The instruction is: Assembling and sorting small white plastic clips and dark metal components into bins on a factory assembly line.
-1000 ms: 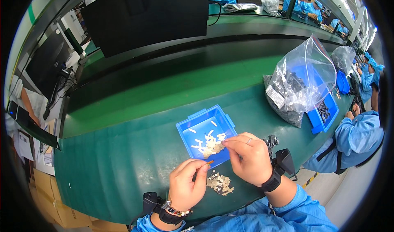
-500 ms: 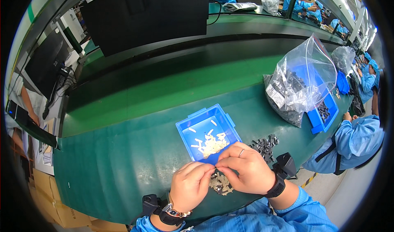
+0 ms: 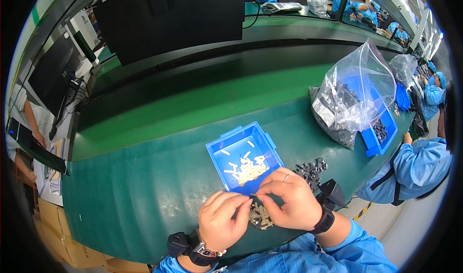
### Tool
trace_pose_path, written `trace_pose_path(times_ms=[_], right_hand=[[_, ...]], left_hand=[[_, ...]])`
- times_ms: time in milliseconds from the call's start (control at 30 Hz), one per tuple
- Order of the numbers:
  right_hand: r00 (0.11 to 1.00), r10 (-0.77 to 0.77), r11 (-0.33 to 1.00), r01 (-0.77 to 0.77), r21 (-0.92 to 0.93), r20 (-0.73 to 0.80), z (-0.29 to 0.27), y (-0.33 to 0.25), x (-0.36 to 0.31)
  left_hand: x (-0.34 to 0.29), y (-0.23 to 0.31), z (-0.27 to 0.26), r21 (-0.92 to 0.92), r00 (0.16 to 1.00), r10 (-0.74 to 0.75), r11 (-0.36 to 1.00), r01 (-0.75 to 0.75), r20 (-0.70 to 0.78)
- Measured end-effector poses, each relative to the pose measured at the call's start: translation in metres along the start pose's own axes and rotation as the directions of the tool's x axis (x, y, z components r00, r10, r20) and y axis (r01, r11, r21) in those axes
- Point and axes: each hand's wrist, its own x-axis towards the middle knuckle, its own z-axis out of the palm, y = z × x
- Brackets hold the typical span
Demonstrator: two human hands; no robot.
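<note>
My left hand (image 3: 223,218) and my right hand (image 3: 292,203) meet at the front of the green table, fingers pinched. At the right fingertips shows a tiny dark piece (image 3: 253,195), too small to name; the left fingertips sit right beside it, and what they hold is hidden. Just beyond my hands stands a blue tray (image 3: 215,153) with cream-coloured strips (image 3: 251,169) inside. Below the fingertips lies a small pile of beige and dark pieces (image 3: 261,218), partly covered by my right hand. Black small parts (image 3: 312,172) are heaped beyond my right hand.
At the right, a clear plastic bag (image 3: 337,113) of dark parts leans by a long blue bin (image 3: 371,145). A person in blue (image 3: 419,164) sits beyond it. A large black panel (image 3: 169,24) rises at the back; a monitor (image 3: 55,75) stands left.
My fingertips have come slightly apart, and the tiny dark piece shows between them. The left hand has shifted a little down; the tray and piles stay put.
</note>
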Motion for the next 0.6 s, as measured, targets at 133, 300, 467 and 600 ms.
trace_pose_path(times_ms=[133,300,467,600], right_hand=[[1.000,0.006,0.998,-0.006,0.061,0.000,0.0008,-0.0021,0.0006],[1.000,-0.010,0.998,0.009,0.067,0.017,0.0017,-0.0012,0.0002],[0.999,-0.008,0.997,0.005,0.076,0.038,0.0013,-0.0014,-0.0008],[0.999,-0.007,0.998,0.004,0.059,0.047,0.0002,-0.0026,-0.0011]], left_hand=[[0.0015,-0.0005,0.0003,-0.008,0.997,0.058,0.998,-0.057,0.043],[0.0013,-0.0023,0.0008,-0.056,0.997,0.036,0.998,-0.032,0.067],[0.0016,-0.0001,-0.0003,-0.070,0.995,0.020,0.997,-0.013,0.096],[0.0010,-0.0002,0.0011,-0.063,0.996,0.024,0.998,-0.019,0.089]])
